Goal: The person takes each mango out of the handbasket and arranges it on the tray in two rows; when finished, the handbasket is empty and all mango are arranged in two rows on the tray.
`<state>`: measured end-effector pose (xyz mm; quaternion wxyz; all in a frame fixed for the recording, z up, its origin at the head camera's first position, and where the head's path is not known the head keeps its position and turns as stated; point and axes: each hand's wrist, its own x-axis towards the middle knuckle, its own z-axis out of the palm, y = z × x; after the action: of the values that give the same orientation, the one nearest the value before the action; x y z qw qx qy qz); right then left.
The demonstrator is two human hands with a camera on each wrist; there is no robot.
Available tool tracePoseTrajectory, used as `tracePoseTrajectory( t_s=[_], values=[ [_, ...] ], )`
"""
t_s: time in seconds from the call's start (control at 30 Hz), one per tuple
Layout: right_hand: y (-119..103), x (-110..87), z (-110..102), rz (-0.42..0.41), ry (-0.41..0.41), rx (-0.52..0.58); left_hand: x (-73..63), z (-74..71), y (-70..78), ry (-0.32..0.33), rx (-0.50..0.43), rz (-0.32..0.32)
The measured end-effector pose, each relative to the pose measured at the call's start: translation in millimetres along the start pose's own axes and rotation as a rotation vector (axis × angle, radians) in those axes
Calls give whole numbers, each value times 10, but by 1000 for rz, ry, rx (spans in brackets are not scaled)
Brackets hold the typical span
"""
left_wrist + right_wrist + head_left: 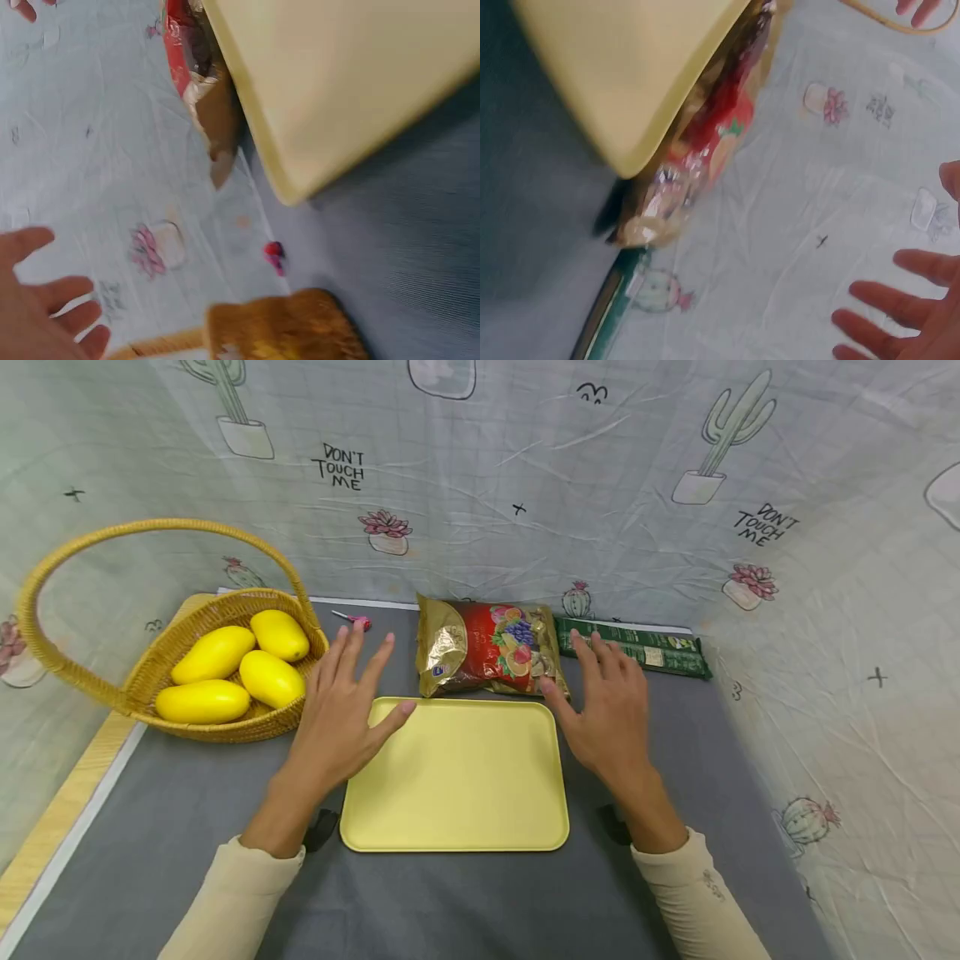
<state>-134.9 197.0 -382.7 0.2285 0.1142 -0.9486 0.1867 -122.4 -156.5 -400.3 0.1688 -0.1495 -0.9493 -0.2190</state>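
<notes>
Both hands hover over the table with fingers spread, holding nothing. My left hand [337, 714] overlaps the upper left corner of a pale yellow tray [457, 777] in the head view, its thumb pointing inward. My right hand [607, 710] is beyond the tray's right edge, thumb toward a gold and red candy bag [495, 647] with fruit pictures. That bag lies just behind the tray. Behind the right fingertips is a long dark green packet [652, 647]. In the wrist views, the left hand [49, 300] and right hand [907, 307] also show straight, parted fingers.
A wicker basket [225, 732] with a tall hoop handle stands at the left, holding several yellow mangoes [213, 656]. A small pink lollipop [360, 622] lies between basket and bag. A printed cloth [465, 510] hangs behind and at the sides of the grey tabletop [450, 902].
</notes>
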Motion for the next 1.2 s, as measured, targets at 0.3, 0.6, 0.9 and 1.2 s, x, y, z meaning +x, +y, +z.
tracePoseTrajectory(
  t_s=[0.3,0.6,0.9,1.2],
  values=[
    [-278,53,80,-147,79,167,-355,-84,-271,505,-259,-182],
    [-541,137,161,-242,87,249,-633,-341,-478,786,-382,-471],
    [-695,138,241,-261,58,264,-752,-526,-754,828,-570,-723],
    [-882,177,330,-325,50,301,-854,-463,-1252,700,-776,-922]
  ],
)
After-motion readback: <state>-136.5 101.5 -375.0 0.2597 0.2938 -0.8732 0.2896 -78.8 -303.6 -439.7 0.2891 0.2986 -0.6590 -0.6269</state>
